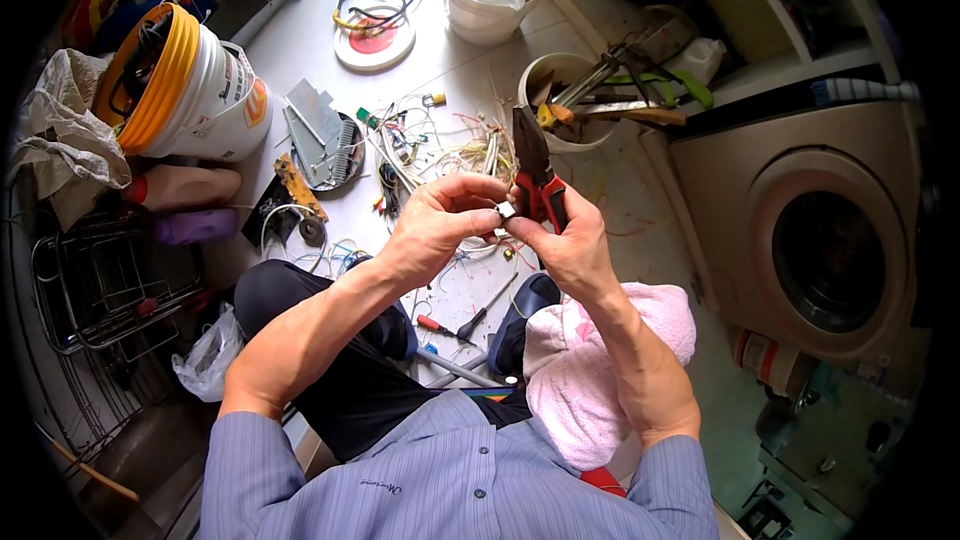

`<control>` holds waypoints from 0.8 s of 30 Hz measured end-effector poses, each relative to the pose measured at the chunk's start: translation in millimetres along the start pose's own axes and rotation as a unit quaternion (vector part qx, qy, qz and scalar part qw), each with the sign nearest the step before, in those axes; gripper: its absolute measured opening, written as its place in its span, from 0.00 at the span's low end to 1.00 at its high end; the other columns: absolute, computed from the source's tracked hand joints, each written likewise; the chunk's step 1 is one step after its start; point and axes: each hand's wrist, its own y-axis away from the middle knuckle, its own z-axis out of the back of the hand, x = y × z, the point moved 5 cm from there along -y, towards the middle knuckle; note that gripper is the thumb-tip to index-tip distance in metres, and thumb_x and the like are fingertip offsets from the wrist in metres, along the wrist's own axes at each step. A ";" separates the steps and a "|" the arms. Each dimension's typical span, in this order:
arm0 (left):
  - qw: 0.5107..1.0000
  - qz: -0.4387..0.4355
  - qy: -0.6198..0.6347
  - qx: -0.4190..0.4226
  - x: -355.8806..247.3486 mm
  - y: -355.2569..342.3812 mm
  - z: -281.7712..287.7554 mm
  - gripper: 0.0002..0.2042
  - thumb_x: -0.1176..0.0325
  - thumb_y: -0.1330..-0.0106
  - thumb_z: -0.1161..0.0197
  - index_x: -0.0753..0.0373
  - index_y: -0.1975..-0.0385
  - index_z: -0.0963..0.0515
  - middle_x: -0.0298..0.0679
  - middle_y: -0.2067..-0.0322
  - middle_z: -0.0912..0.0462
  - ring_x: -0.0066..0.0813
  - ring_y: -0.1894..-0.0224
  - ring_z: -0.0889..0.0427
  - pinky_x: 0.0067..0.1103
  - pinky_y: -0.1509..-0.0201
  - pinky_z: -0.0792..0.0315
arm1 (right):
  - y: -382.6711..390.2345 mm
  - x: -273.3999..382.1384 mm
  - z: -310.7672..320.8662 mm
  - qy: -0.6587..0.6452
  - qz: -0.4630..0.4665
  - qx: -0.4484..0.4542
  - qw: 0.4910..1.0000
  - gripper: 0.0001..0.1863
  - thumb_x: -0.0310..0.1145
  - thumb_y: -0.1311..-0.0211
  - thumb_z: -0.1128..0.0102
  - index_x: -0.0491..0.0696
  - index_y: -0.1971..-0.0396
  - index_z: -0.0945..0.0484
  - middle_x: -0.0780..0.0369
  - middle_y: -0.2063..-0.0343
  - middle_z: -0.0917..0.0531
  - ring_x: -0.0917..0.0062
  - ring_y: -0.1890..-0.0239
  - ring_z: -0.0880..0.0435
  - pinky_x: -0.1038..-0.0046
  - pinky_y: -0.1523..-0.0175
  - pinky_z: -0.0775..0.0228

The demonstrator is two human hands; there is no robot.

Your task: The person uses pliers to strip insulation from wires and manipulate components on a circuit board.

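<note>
Between the fingertips of my left hand (440, 217) is a small white-and-dark block-shaped piece (507, 210), too small to name. My right hand (577, 245) grips red-and-black handled pliers (540, 165), their dark jaws pointing up and away from me. The thumb and finger of that hand also reach the small piece, so both hands meet at it. Below my hands, on the floor, lies a tangle of thin wires and cut cables (480, 155). A red-handled screwdriver (437, 326) and a black-handled one (478, 318) lie between my feet.
A white bucket with a yellow rim (215, 90) stands at left, near bottles (195, 227). A grey metal dustpan-like tray (318, 140) holds parts. Ahead are a tool bucket (590, 140), another bucket (487, 15) and a coiled cord (390, 10). A washing machine (800, 230) stands right; a pink towel (570, 370) covers my leg.
</note>
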 end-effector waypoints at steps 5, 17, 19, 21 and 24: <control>0.998 0.012 0.052 0.017 1.7 -2.4 -3.7 0.20 0.78 0.39 0.29 0.65 0.45 0.22 0.39 0.53 0.16 0.27 0.54 0.16 0.25 0.54 0.20 | 0.7 0.2 2.3 -0.007 -0.010 0.005 1.000 0.18 0.26 0.44 0.29 0.41 0.53 0.21 0.64 0.64 0.15 0.83 0.61 0.19 0.77 0.52 0.26; 0.990 0.075 0.120 -0.004 11.0 -2.1 -1.8 0.17 0.76 0.34 0.34 0.66 0.46 0.23 0.44 0.54 0.16 0.36 0.50 0.16 0.28 0.52 0.17 | -0.8 10.8 23.4 -0.350 -0.001 0.019 0.937 0.21 0.30 0.31 0.39 0.39 0.42 0.30 0.62 0.64 0.19 0.78 0.64 0.18 0.76 0.56 0.24; 0.986 0.084 0.143 -0.014 10.4 -2.6 -2.5 0.15 0.75 0.32 0.36 0.67 0.46 0.23 0.46 0.54 0.17 0.38 0.50 0.15 0.28 0.52 0.16 | 3.2 -7.0 15.4 -0.362 -0.136 0.034 0.921 0.19 0.32 0.28 0.42 0.39 0.43 0.30 0.61 0.66 0.18 0.77 0.66 0.17 0.76 0.57 0.23; 0.981 0.095 0.169 -0.021 10.3 -3.3 -2.8 0.15 0.75 0.31 0.38 0.67 0.46 0.23 0.47 0.54 0.17 0.39 0.51 0.15 0.27 0.51 0.16 | 3.2 -18.3 14.0 -0.300 -0.202 0.071 0.930 0.15 0.33 0.25 0.47 0.39 0.47 0.27 0.61 0.67 0.17 0.79 0.67 0.17 0.77 0.59 0.23; 0.979 0.108 0.172 -0.025 9.9 -2.5 1.5 0.14 0.76 0.30 0.40 0.67 0.46 0.24 0.48 0.55 0.17 0.39 0.51 0.15 0.25 0.52 0.16 | 2.3 -15.5 14.7 -0.257 -0.174 0.051 0.949 0.15 0.34 0.24 0.47 0.39 0.47 0.25 0.62 0.67 0.17 0.81 0.67 0.18 0.77 0.59 0.23</control>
